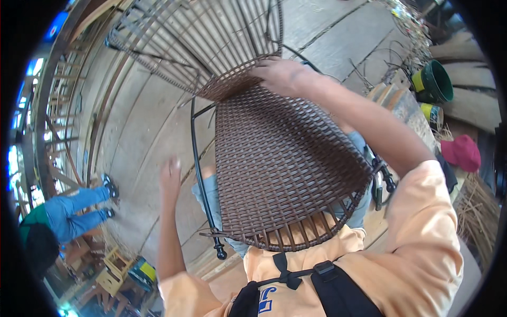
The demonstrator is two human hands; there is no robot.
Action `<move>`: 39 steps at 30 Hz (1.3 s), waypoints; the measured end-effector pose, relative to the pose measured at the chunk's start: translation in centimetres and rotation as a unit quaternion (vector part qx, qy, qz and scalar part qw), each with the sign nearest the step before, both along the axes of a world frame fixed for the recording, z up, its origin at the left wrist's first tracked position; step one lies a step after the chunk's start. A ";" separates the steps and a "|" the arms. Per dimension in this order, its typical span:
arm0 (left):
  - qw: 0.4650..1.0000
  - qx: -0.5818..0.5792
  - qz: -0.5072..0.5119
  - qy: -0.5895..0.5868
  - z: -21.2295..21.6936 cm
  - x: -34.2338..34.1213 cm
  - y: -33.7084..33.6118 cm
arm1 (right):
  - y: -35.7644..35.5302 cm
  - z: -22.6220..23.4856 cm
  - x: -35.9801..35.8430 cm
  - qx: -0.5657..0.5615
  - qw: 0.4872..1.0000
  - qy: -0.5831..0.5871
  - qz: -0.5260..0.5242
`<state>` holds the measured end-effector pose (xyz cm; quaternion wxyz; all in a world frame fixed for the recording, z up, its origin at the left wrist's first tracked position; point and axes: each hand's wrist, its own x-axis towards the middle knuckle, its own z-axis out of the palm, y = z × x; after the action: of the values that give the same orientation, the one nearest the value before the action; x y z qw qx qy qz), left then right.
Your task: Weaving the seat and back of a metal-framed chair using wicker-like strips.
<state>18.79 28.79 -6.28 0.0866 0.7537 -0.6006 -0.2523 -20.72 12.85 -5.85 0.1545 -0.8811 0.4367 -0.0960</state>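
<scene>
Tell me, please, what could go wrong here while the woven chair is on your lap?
The chair is steadied only by the right hand at the weave's edge; the left hand is off it, so it might tip. Loose strands on the floor could snag its metal frame.

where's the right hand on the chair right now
In the head view the right hand rests at upper centre on the brown woven wicker chair, at the edge of the finished weave where the bare strands begin, up and right of the raised left hand.
</scene>
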 end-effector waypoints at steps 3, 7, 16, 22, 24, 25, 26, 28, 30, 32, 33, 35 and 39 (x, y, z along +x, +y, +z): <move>0.951 0.035 0.222 0.211 1.0 1.2 10.1 | 3.3 3.1 -9.6 0.157 0.981 -0.037 -0.109; 0.807 -0.046 0.406 0.426 3.8 -4.7 18.8 | 12.2 3.5 -18.1 0.244 0.873 -0.245 -0.344; 0.604 -0.173 0.330 0.704 4.9 -12.2 18.2 | 25.1 1.6 -15.4 0.250 0.525 -0.775 -0.249; 0.586 -0.275 0.233 0.726 12.1 -13.3 13.7 | 19.4 7.8 -14.6 0.192 0.430 -0.831 -0.298; 0.647 -0.351 0.188 0.650 14.7 -13.1 9.7 | 14.5 12.2 -14.7 0.038 0.501 -0.771 -0.391; 0.685 -0.381 0.154 0.601 15.5 -12.6 6.8 | 12.5 14.6 -14.7 -0.085 0.527 -0.728 -0.430; 0.724 -0.406 0.066 0.553 16.4 -11.9 3.9 | 11.4 16.1 -15.1 -0.117 0.548 -0.724 -0.402; 0.688 -0.427 0.090 0.580 18.8 -11.2 -1.2 | 11.2 18.0 -15.5 -0.145 0.586 -0.718 -0.346; 0.709 -0.456 0.025 0.537 20.6 -8.1 -5.4 | 11.8 17.7 -15.4 -0.150 0.616 -0.711 -0.304; 0.728 -0.435 0.003 0.530 23.4 -7.4 -8.3 | 14.1 15.2 -15.8 -0.077 0.684 -0.624 -0.369; 0.728 -0.404 -0.024 0.553 24.6 -6.3 -9.6 | 15.4 13.5 -16.3 -0.034 0.707 -0.588 -0.391; 0.719 -0.402 -0.015 0.567 25.1 -4.4 -12.4 | 18.7 8.5 -17.4 0.030 0.742 -0.498 -0.449; 0.717 -0.391 0.000 0.578 26.6 -3.3 -14.6 | 26.7 -2.3 -18.3 0.094 0.748 -0.355 -0.553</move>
<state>15.53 14.15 20.27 0.7037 0.3607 -0.4789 -0.3814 -38.97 39.54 -8.18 0.3006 -0.3693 0.7679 -0.4285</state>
